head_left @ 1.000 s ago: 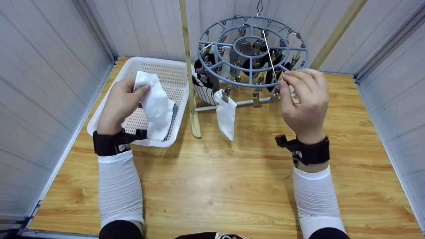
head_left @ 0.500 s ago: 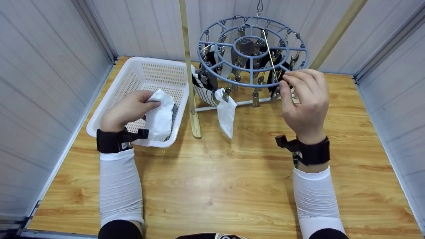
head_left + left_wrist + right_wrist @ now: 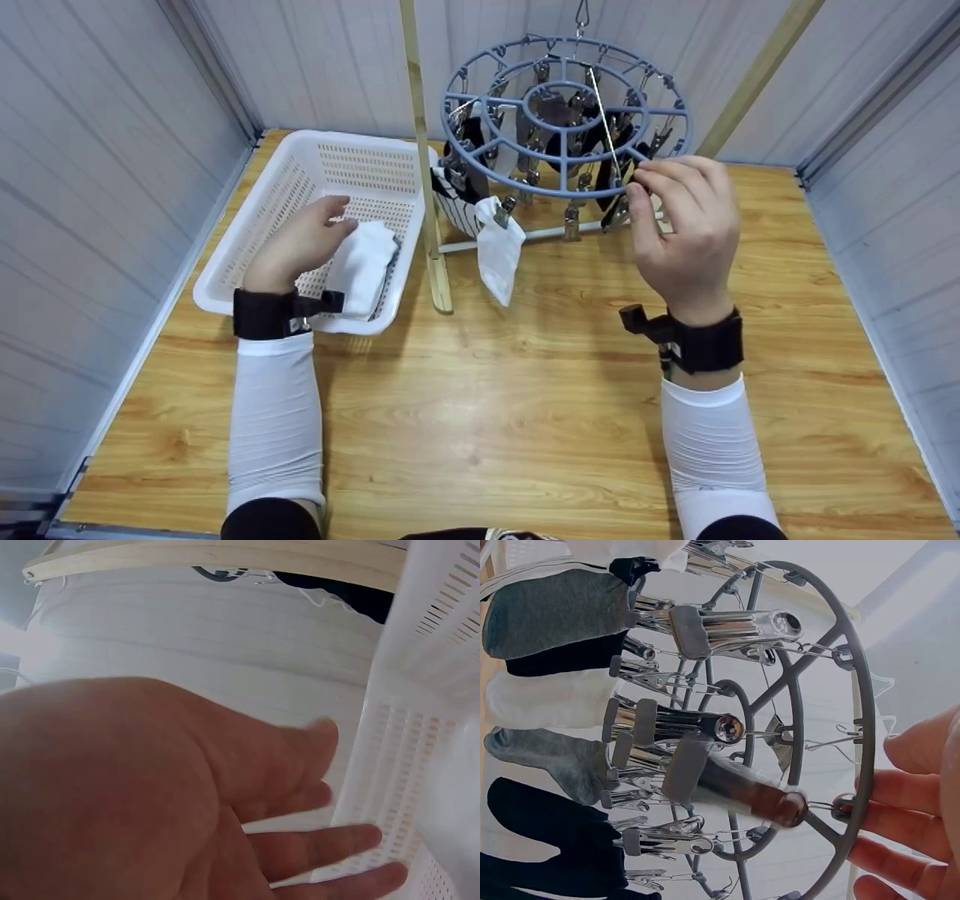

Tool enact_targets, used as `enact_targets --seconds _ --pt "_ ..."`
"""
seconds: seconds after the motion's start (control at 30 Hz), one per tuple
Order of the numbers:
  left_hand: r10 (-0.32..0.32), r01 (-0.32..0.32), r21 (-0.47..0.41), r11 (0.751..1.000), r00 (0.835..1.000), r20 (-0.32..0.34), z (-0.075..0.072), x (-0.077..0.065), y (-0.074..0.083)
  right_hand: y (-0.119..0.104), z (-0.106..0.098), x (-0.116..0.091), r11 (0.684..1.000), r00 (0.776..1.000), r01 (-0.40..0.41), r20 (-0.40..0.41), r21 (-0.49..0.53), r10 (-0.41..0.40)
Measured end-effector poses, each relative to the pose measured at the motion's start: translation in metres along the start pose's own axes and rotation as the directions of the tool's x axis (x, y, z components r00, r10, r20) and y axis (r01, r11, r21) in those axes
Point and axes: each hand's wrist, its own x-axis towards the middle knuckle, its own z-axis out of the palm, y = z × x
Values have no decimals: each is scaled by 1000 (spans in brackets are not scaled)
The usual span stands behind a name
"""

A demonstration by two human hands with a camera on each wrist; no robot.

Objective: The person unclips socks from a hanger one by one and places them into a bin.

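Note:
My left hand (image 3: 304, 244) hovers over the white perforated basket (image 3: 281, 202), thumb and fingers apart with nothing between them. Just beyond its fingertips a white sock (image 3: 366, 259) lies in the basket. In the left wrist view the fingers stretch toward the basket wall (image 3: 390, 772). My right hand (image 3: 690, 225) is at the front right rim of a round blue-grey clip hanger (image 3: 564, 193). In the right wrist view its fingers reach behind the outer ring (image 3: 868, 727), and the thumb (image 3: 911, 746) stands off it.
Metal clips (image 3: 572, 225) hang round the hanger, several holding socks, among them a white sock (image 3: 500, 255) at the front and a grey sock (image 3: 559, 613). A wooden post (image 3: 417, 90) rises between basket and hanger. White panel walls (image 3: 97, 187) enclose the wooden table (image 3: 480, 405).
My left hand has lowered the white sock into the basket and let go of it. My right hand has stayed at the hanger's rim. The front hanging sock has swung slightly.

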Motion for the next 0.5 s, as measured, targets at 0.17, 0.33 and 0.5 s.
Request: enact_targets --seconds 0.17,0.33,0.5 --pt "20 -20 -14 1000 1000 -10 0 -3 4 5 0 -2 1000 1000 -4 14 -5 4" --pt "74 -79 -86 993 996 -56 3 -7 14 8 -1 -3 1000 1000 -6 16 -15 6" --pt "155 -158 -124 980 987 -36 13 -9 33 13 -2 -2 999 1000 -17 14 -33 18"
